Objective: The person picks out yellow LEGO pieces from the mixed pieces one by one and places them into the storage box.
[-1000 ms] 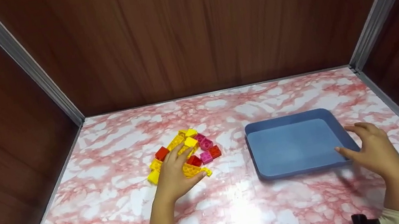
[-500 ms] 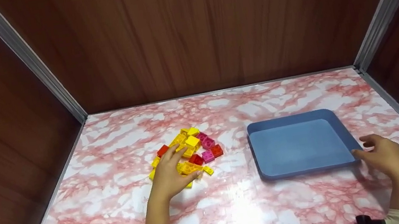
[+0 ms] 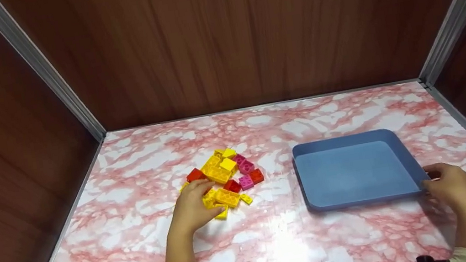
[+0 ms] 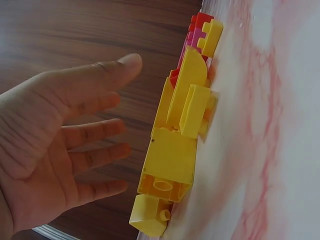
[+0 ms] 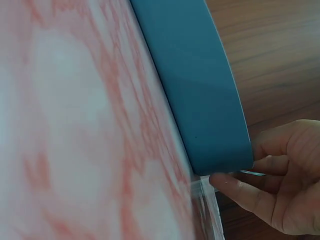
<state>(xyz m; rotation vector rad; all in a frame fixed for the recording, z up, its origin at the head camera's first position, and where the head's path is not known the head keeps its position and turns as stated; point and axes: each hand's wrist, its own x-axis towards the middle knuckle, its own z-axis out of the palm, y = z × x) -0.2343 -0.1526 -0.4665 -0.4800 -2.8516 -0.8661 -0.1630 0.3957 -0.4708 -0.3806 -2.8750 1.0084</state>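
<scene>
Building bricks in yellow, red and pink lie in a loose pile left of centre, among them a yellow brick (image 3: 229, 164) on top and a pink brick (image 3: 246, 182). My left hand (image 3: 190, 207) hovers at the pile's near left side, its fingers spread and nothing in them. The left wrist view has its thumb and fingers (image 4: 102, 130) apart from the yellow bricks (image 4: 170, 160). A shallow blue tray (image 3: 359, 172) rests to the right. At its near right corner my right hand (image 3: 451, 186) grips, thumb and fingers (image 5: 242, 192) around the corner wall.
The pink-and-white marbled table (image 3: 261, 131) ends at a brown wood-grain back panel (image 3: 246, 36). Similar panels with metal corner posts (image 3: 44, 71) stand on both sides. Glare brightens the table's near middle (image 3: 284, 243).
My right hand has gone from over the tray's right rim down to its near right corner and closed there. The left hand has drawn slightly back toward the near left, uncovering more yellow bricks.
</scene>
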